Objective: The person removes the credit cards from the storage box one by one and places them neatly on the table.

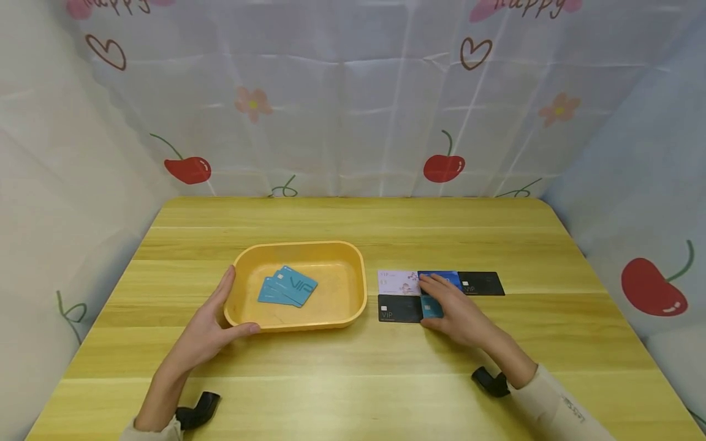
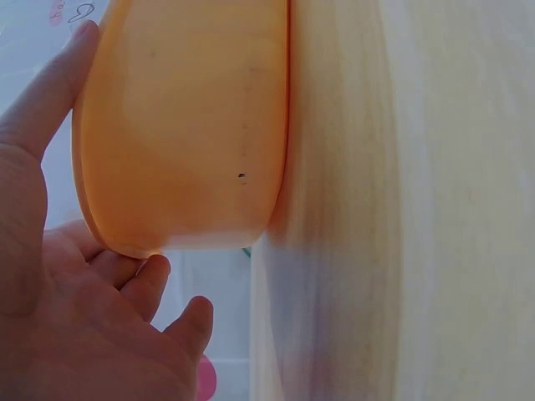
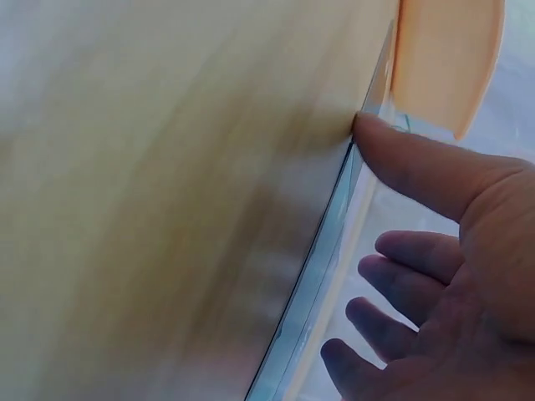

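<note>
My left hand (image 1: pixel 201 334) grips the left end of a shallow yellow plastic tray (image 1: pixel 242 315), thumb at its near corner and fingers at its far left side. Inside the tray lie several overlapping teal VIP cards (image 1: pixel 288 286). On the right, my right hand (image 1: pixel 458 315) reaches over a block of flat cards. Its thumb (image 3: pixel 401 159) touches down at the near edge of a teal card (image 1: pixel 432 307); the other fingers spread loosely over a blue card (image 1: pixel 449 278). The hand hides parts of both cards and whatever lies to the right of the teal one.
Beside these lie a pale floral card (image 1: pixel 394 283), a black VIP card (image 1: pixel 398 309) and another black card (image 1: pixel 482 283), edge to edge in rows. The wooden table (image 1: pixel 353 380) backs onto a printed white curtain (image 1: pixel 342 122). Black wrist mounts (image 1: pixel 200 411) sit at both wrists.
</note>
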`<act>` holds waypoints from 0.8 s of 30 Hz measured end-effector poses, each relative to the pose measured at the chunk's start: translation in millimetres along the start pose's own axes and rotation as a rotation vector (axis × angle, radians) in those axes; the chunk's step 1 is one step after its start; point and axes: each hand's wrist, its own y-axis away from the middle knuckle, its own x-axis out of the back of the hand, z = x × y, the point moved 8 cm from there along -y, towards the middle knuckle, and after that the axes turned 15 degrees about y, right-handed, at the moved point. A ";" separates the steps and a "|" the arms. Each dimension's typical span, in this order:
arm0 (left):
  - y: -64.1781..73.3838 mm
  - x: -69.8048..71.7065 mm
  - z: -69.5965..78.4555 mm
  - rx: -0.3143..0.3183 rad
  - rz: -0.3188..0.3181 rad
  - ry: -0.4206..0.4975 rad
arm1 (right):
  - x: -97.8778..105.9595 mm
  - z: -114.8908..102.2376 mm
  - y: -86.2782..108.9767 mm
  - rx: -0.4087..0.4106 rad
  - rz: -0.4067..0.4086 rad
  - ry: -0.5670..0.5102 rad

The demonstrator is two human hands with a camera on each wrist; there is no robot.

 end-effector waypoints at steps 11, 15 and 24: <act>-0.4 0.2 -1.5 0.011 -0.001 0.003 | 4.9 0.1 3.0 0.003 0.032 -0.061; -1.0 -0.4 -1.3 0.007 -0.001 0.001 | 6.9 -2.5 3.1 0.002 0.055 -0.110; -0.5 0.9 -0.3 0.001 0.010 -0.025 | 25.3 -37.8 -8.0 0.066 0.221 -0.242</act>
